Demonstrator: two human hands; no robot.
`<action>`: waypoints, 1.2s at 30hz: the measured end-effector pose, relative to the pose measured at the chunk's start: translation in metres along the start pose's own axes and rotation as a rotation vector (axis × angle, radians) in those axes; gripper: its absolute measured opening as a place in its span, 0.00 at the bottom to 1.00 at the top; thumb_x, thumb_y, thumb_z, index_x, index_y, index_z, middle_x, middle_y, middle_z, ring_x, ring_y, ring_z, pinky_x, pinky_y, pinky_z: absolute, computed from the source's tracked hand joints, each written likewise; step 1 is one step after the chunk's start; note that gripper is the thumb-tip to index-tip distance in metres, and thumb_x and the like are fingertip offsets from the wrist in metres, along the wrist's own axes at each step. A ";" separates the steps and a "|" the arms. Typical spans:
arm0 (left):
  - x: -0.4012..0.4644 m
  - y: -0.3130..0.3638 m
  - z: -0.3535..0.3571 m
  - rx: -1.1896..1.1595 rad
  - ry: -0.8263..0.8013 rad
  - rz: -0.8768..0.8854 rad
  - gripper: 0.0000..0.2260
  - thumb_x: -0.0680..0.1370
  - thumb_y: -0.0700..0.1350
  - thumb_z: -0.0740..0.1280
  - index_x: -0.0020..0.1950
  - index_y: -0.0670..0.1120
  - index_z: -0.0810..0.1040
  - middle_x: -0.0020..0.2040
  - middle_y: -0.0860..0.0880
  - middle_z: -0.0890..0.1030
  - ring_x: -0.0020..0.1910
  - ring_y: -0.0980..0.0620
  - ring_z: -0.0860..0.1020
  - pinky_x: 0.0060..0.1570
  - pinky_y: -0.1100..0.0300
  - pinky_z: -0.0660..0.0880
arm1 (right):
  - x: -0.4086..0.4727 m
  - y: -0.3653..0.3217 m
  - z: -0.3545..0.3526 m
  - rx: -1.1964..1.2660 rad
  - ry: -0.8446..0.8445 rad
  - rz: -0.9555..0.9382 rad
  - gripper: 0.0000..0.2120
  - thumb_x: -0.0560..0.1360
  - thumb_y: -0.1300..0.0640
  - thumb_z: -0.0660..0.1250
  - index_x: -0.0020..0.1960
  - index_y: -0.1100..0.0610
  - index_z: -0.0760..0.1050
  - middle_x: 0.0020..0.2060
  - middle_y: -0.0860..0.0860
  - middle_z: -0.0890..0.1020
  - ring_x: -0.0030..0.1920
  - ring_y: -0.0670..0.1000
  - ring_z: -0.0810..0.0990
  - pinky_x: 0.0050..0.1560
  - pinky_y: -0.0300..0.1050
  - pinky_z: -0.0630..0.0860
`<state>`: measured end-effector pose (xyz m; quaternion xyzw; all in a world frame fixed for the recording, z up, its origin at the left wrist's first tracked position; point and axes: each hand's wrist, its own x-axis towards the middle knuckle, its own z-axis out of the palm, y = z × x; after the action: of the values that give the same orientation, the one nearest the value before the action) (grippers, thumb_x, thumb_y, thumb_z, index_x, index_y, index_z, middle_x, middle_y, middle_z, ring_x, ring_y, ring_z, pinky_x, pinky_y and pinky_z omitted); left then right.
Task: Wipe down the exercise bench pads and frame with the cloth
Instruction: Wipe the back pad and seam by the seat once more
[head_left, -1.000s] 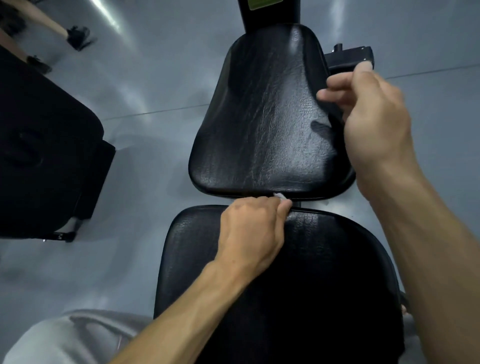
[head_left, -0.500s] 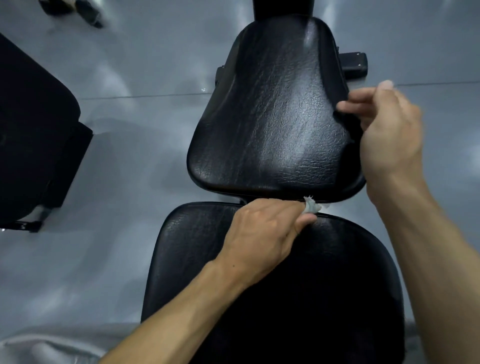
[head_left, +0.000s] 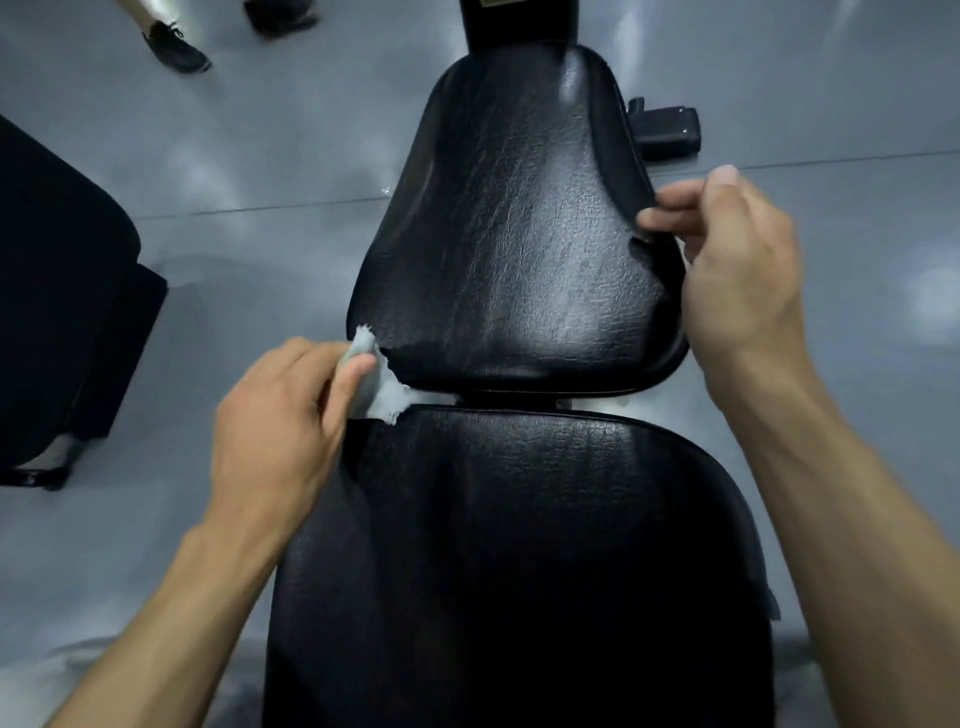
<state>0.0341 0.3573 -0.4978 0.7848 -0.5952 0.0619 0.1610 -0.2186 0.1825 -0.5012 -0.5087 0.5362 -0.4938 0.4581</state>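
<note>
At the left end of the gap between the two black pads, the left hand (head_left: 283, 415) pinches a pale, crumpled cloth (head_left: 375, 384) between thumb and curled fingers, pressing it against the near left corner of the far pad (head_left: 514, 234). A frayed tail of the cloth hangs down into the gap, touching the front edge of the near pad (head_left: 519, 545). A dull wet-looking streak runs rightward from the cloth along the far pad's near edge, which suggests that strip is the part being wiped.

The right hand (head_left: 737, 270) sits on the opposite side, its fingers curled round the far pad's right rim and its thumb raised above, apparently steadying the pad.

The relation that matters is this: the bench's long axis runs straight away from the person, and the cloth lies at the pad's left flank, so most of the pad's surface lies to the right of and beyond the left hand. That hand is plainly the nearer one to the work; a sweep away up the left edge looks likely, though a pass rightward across the pad is as possible.

Little of the frame (head_left: 665, 127) shows, only a dark bracket beyond the right rim, well apart from the cloth, and it appears not yet reached
</note>
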 end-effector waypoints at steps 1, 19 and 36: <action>-0.001 0.004 0.001 0.016 -0.033 0.002 0.15 0.85 0.57 0.60 0.52 0.51 0.83 0.39 0.56 0.74 0.39 0.51 0.73 0.38 0.57 0.61 | -0.001 -0.001 -0.002 0.007 0.004 0.003 0.19 0.82 0.45 0.52 0.47 0.48 0.79 0.43 0.48 0.86 0.48 0.41 0.82 0.46 0.30 0.71; 0.038 0.168 0.019 -1.030 -0.237 0.015 0.08 0.81 0.48 0.70 0.49 0.45 0.86 0.40 0.51 0.85 0.39 0.59 0.78 0.41 0.61 0.75 | -0.030 -0.012 -0.074 0.087 -0.758 0.114 0.19 0.75 0.44 0.71 0.60 0.55 0.80 0.50 0.49 0.87 0.52 0.45 0.84 0.52 0.37 0.78; 0.007 0.172 0.025 -0.827 -0.552 0.144 0.16 0.76 0.37 0.74 0.61 0.52 0.83 0.49 0.55 0.84 0.47 0.59 0.81 0.51 0.66 0.74 | -0.043 0.010 -0.118 -0.076 -0.667 0.269 0.06 0.79 0.51 0.71 0.54 0.49 0.84 0.39 0.49 0.84 0.37 0.44 0.79 0.37 0.37 0.72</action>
<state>-0.1306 0.3012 -0.4887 0.5993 -0.6430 -0.3781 0.2907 -0.3336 0.2329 -0.5010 -0.5832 0.4375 -0.2160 0.6495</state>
